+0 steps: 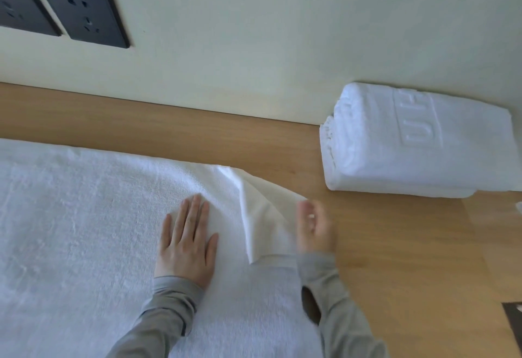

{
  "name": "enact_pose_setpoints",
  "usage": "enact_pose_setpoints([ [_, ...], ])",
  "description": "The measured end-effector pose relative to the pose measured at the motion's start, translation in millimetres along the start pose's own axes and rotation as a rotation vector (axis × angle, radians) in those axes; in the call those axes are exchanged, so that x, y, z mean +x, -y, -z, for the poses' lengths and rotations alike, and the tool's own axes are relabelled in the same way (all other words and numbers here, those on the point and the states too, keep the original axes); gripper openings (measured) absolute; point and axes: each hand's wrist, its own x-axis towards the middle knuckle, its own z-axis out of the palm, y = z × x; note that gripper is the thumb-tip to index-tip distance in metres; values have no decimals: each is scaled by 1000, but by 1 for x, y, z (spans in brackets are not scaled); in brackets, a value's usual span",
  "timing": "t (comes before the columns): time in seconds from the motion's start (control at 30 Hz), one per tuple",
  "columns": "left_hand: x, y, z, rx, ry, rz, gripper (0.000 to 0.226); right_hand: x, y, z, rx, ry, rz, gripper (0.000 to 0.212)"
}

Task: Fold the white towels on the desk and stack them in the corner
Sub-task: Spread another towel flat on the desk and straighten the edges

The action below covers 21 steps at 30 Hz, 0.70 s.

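A large white towel (84, 216) lies spread over the left and middle of the wooden desk (381, 244). My left hand (187, 240) presses flat on it with straight fingers, near its right end. My right hand (315, 226), blurred, holds the towel's right edge, which is lifted and turned over toward the left. A stack of folded white towels (421, 142) with an embossed logo sits in the far right corner against the wall.
Two dark wall sockets (82, 10) are set in the pale wall at the upper left. A dark object (514, 321) shows at the desk's right edge. Bare wood lies between the spread towel and the folded stack.
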Motion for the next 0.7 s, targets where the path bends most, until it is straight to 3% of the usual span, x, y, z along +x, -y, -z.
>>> enact_pose_setpoints([
  [0.03,0,0,0,0,-1,1,60,17,-1,4,-55,-88,-112,21],
  [0.07,0,0,0,1,-2,0,60,31,-1,7,-118,-69,-232,16],
  [0.13,0,0,1,-1,-1,0,61,50,-3,5,-218,101,-407,16],
  [0.37,-1,1,0,-9,-5,-6,59,69,17,8,-158,312,-550,34],
  [0.43,-1,1,0,-8,-8,-11,59,67,20,11,-86,333,-498,20],
  [0.53,0,1,1,-7,-9,-15,59,56,17,7,210,89,-266,32],
  [0.57,0,0,1,-9,-8,-15,59,51,16,6,191,-8,-166,35],
  [0.63,0,0,2,-7,-8,-15,60,44,12,2,-67,-108,18,39],
  [0.7,-1,0,1,-9,-7,-14,60,40,2,-3,-277,-67,148,43],
])
